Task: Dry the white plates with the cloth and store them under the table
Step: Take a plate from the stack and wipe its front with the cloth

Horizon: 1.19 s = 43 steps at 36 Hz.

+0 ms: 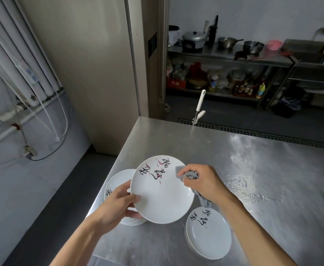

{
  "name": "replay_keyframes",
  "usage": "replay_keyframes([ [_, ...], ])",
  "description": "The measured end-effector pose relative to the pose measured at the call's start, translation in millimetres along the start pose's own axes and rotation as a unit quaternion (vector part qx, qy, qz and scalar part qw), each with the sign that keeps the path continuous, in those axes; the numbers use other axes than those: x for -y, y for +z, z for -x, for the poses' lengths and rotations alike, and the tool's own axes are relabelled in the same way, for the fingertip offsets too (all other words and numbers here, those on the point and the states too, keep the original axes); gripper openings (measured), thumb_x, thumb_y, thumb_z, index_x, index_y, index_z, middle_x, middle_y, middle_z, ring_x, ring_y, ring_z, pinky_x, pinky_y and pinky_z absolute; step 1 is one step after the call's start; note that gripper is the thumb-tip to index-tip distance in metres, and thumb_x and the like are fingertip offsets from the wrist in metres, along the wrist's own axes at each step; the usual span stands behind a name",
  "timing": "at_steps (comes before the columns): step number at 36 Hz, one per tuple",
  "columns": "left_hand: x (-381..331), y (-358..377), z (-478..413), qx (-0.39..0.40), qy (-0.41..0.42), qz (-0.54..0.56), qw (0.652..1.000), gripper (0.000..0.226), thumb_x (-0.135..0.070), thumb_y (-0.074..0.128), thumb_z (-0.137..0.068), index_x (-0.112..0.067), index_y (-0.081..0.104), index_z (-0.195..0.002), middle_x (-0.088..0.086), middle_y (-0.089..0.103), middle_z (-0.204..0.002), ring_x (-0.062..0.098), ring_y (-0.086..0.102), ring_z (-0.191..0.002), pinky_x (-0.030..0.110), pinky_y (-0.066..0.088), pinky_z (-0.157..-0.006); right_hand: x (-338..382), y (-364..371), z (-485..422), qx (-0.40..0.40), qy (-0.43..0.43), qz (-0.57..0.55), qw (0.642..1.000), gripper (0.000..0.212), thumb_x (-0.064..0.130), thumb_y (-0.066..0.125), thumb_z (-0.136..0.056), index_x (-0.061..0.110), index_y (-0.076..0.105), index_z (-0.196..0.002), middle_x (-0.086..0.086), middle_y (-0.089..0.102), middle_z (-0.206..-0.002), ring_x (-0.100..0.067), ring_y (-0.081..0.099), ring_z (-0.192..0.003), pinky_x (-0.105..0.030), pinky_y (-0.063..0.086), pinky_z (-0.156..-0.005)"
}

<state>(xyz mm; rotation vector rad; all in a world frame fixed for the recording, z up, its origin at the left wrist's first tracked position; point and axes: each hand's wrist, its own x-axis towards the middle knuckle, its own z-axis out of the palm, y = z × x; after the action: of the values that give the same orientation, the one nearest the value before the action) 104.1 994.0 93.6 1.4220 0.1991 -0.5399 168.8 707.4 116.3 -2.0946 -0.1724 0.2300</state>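
My left grip [119, 204] holds the white plate [162, 191] by its rim above the tabletop [253, 169], my right grip [203, 183] bunches the cloth [188, 174] against it; best sweep rim to rim, pressing evenly.

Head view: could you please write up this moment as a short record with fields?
held plate: white, lettered, lifted above the table
left hand: grips its left rim
right hand: holds the grey cloth against its right edge
left stack: plates, partly behind held plate
right plate: flat on table
wet marks: on table, right of hands
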Motion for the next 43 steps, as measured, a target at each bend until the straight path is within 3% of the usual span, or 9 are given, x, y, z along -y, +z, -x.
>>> replay_keyframes([
  [7,13.7,5.0,-4.2,-0.046,0.021,0.041,0.998,0.047,0.006,0.049,-0.102,-0.023,0.072,-0.131,0.019,0.075,-0.117,0.029,0.074,-0.090,0.052,0.065,-0.080,-17.9,14.3,21.6,0.003,0.027,-0.034,0.999,0.032,0.006,0.073,-0.083,0.038,0.079,-0.083,0.008,0.076,-0.085,-0.012,0.071,-0.068,-0.017,0.055,-0.062],
  [13,26.2,29.4,-4.4,-0.051,-0.008,0.091,0.995,0.048,0.005,0.051,-0.102,-0.031,0.075,-0.123,0.017,0.076,-0.118,0.034,0.076,-0.097,0.045,0.064,-0.079,-18.3,17.3,15.9,-0.109,0.013,-0.038,0.993,0.028,0.003,0.074,-0.083,0.029,0.078,-0.088,0.022,0.073,-0.079,-0.010,0.065,-0.059,-0.013,0.049,-0.059],
  [16,29.3,35.0,-7.8,-0.062,-0.004,0.116,0.991,0.048,0.006,0.051,-0.102,-0.029,0.074,-0.126,0.018,0.076,-0.116,0.032,0.076,-0.095,0.044,0.065,-0.079,-26.8,13.5,27.3,-0.097,0.005,-0.045,0.994,0.035,0.007,0.076,-0.083,0.035,0.074,-0.104,0.025,0.073,-0.093,0.002,0.068,-0.079,-0.011,0.050,-0.072],
  [19,38.6,50.3,-10.4,-0.073,-0.001,0.130,0.989,0.052,0.010,0.052,-0.099,-0.028,0.065,-0.133,0.019,0.076,-0.117,0.034,0.075,-0.097,0.048,0.065,-0.084,-40.2,15.8,42.1,-0.093,0.044,-0.109,0.989,0.057,0.011,0.079,-0.082,0.046,0.061,-0.124,0.019,0.073,-0.100,-0.002,0.070,-0.091,-0.013,0.054,-0.076],
  [23,52.4,67.4,-10.2,-0.030,-0.011,0.118,0.992,0.052,0.006,0.061,-0.093,-0.026,0.057,-0.133,0.016,0.074,-0.124,0.038,0.074,-0.110,0.047,0.064,-0.086,-60.8,15.6,53.2,-0.111,0.081,-0.100,0.986,0.049,-0.002,0.072,-0.083,0.034,0.068,-0.115,0.012,0.073,-0.107,-0.002,0.068,-0.098,-0.011,0.050,-0.080],
  [28,60.1,70.6,-27.5,-0.064,-0.059,0.055,0.995,0.026,-0.007,0.060,-0.100,-0.020,0.070,-0.121,0.011,0.077,-0.115,0.029,0.078,-0.093,0.046,0.064,-0.077,-84.4,-5.1,68.9,-0.087,0.122,-0.083,0.985,0.048,-0.007,0.069,-0.080,0.032,0.072,-0.107,0.018,0.072,-0.105,0.007,0.064,-0.094,-0.007,0.047,-0.076],
  [33,62.4,84.0,-29.8,0.029,-0.082,-0.030,0.996,0.038,-0.033,0.067,-0.084,-0.029,0.072,-0.121,0.003,0.077,-0.119,0.023,0.075,-0.106,0.044,0.065,-0.082,-97.3,-15.0,82.8,-0.073,0.124,-0.078,0.986,0.050,-0.007,0.067,-0.080,0.036,0.071,-0.105,0.026,0.070,-0.103,0.004,0.064,-0.099,-0.007,0.047,-0.077],
  [36,69.9,88.1,-34.1,0.039,-0.106,0.013,0.993,0.041,-0.023,0.071,-0.083,-0.015,0.072,-0.124,0.007,0.078,-0.116,0.022,0.075,-0.097,0.035,0.061,-0.075,-97.9,-20.7,88.0,-0.121,0.126,-0.116,0.978,0.047,-0.003,0.070,-0.084,0.037,0.071,-0.110,0.024,0.071,-0.106,0.003,0.065,-0.102,-0.007,0.047,-0.080],
  [43,71.5,88.1,-40.7,0.061,-0.143,0.060,0.986,0.039,-0.007,0.071,-0.090,-0.004,0.070,-0.128,0.018,0.074,-0.127,0.030,0.073,-0.112,0.053,0.059,-0.100,-94.3,-34.4,93.3,-0.040,0.201,-0.224,0.953,0.036,0.012,0.074,-0.085,0.038,0.074,-0.110,0.014,0.072,-0.106,-0.019,0.073,-0.093,-0.037,0.061,-0.062],
])
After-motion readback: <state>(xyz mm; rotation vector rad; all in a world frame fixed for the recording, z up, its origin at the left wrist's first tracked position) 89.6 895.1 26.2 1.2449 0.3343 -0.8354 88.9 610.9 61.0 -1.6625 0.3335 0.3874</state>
